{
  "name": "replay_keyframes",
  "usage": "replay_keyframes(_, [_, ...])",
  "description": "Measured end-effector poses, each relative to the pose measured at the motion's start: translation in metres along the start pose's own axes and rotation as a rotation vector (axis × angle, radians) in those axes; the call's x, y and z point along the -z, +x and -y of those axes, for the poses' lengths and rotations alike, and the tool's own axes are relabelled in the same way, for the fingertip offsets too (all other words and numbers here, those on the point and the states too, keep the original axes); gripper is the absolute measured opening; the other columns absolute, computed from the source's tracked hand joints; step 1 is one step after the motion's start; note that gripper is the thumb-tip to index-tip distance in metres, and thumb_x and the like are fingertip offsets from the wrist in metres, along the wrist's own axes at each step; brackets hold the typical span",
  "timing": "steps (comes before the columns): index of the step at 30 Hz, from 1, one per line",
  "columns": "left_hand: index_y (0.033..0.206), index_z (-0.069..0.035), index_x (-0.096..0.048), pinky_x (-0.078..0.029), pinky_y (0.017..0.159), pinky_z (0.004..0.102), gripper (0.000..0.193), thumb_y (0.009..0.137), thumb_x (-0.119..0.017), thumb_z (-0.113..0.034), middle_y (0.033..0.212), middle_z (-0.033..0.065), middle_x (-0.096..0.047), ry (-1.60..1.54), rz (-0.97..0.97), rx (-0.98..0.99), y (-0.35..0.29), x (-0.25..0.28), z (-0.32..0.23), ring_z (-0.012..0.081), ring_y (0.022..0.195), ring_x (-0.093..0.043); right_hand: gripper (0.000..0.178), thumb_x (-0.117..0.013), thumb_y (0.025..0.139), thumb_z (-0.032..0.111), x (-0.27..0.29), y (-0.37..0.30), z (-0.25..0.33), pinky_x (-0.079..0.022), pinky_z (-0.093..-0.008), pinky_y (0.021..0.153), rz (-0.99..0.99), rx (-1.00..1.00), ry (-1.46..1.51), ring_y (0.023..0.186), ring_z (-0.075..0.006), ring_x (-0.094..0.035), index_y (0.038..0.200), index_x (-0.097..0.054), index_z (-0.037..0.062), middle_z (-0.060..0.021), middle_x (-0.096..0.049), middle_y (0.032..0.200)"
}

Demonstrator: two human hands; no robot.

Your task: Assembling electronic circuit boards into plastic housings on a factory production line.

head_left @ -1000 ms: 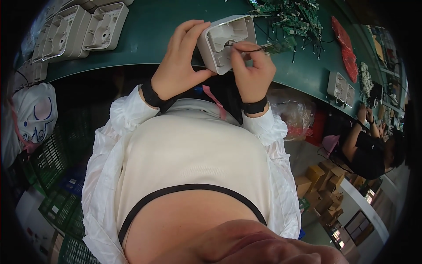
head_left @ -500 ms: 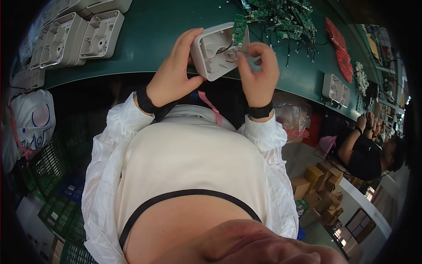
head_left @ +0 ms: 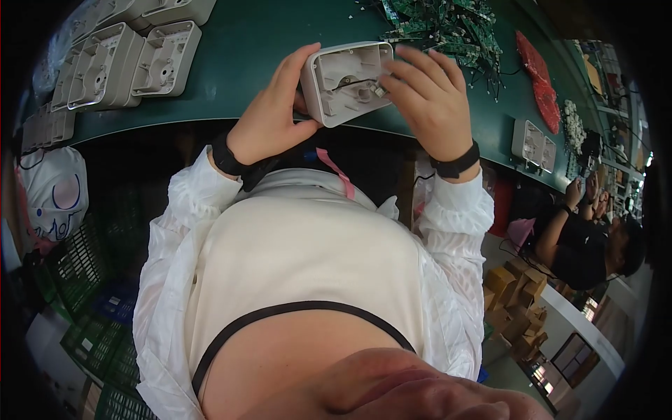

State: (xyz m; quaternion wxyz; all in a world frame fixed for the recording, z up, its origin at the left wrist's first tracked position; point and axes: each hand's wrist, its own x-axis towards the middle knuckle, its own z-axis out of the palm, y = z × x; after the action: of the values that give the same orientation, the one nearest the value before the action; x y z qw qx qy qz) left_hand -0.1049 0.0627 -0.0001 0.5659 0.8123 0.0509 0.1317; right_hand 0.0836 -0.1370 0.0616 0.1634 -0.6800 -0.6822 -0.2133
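My left hand point(head_left: 274, 112) is closed round the left side of a pale grey plastic housing point(head_left: 323, 105), which is tilted above the bench edge with its hollow inside showing. Molded posts and ribs line the inside. A dark wire point(head_left: 353, 82) crosses it toward a small pale connector point(head_left: 380, 91) by my right fingertips. At the housing's right rim, my right hand point(head_left: 435, 105) has bent, spread fingers. Their tips are blurred and its thumb is hidden, so I cannot tell whether it holds anything. No circuit board shows in the housing.
Green circuit boards with wires point(head_left: 448, 31) lie heaped on the green bench point(head_left: 259, 63). Similar housings point(head_left: 164, 59) are stacked left. A red plastic bag point(head_left: 537, 77) and another housing point(head_left: 533, 145) lie right. A co-worker point(head_left: 577, 241) is farther right; green crates point(head_left: 77, 269) stand below left.
The green board that stood over the housing's far rim is no longer visible there. My right hand has moved right and spread its fingers over the right rim. My left hand keeps its hold.
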Motion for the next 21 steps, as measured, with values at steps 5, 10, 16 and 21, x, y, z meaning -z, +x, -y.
replay_keyframes(5, [0.161,-0.014,-0.019,-0.06,0.075,0.0335,0.104,0.077,-0.077,0.003,0.149,0.0221,-0.042,-0.046,0.025,0.053,0.0,0.001,-0.001,0.0234,0.081,-0.07,0.03,-0.082,0.073,0.009,0.002,-0.01,0.022,-0.048,-0.0418,0.088,0.134,-0.135,0.448,0.101,-0.0289,-0.066,0.102,-0.074,0.0088,-0.0051,-0.071,0.107])
replay_keyframes(10, [0.161,-0.014,-0.015,-0.059,0.071,0.0317,0.105,0.078,-0.076,0.003,0.142,0.0216,-0.047,-0.054,0.01,0.059,-0.002,0.0,0.002,0.0211,0.078,-0.069,0.027,-0.082,0.075,0.008,-0.02,-0.026,0.045,-0.048,-0.0402,0.085,0.051,-0.213,0.531,0.101,-0.0296,-0.065,0.102,-0.075,0.008,-0.0063,-0.071,0.106])
replay_keyframes(16, [0.161,-0.013,-0.015,-0.057,0.067,0.0306,0.105,0.077,-0.076,0.001,0.13,0.0186,-0.056,-0.06,0.006,0.138,-0.002,0.003,-0.003,0.0188,0.074,-0.068,0.028,-0.083,0.075,0.006,-0.038,-0.033,0.059,-0.049,-0.0406,0.087,-0.107,-0.298,0.551,0.103,-0.0305,-0.064,0.102,-0.075,0.0072,-0.007,-0.071,0.106])
replay_keyframes(21, [0.16,-0.01,-0.015,-0.057,0.066,0.0311,0.104,0.076,-0.076,-0.001,0.128,0.019,-0.057,-0.066,0.006,0.155,0.001,0.006,-0.007,0.0186,0.074,-0.068,0.028,-0.082,0.077,0.006,-0.049,-0.031,0.066,-0.049,-0.0409,0.092,-0.162,-0.43,0.597,0.104,-0.0293,-0.063,0.105,-0.075,0.0074,-0.0073,-0.07,0.11])
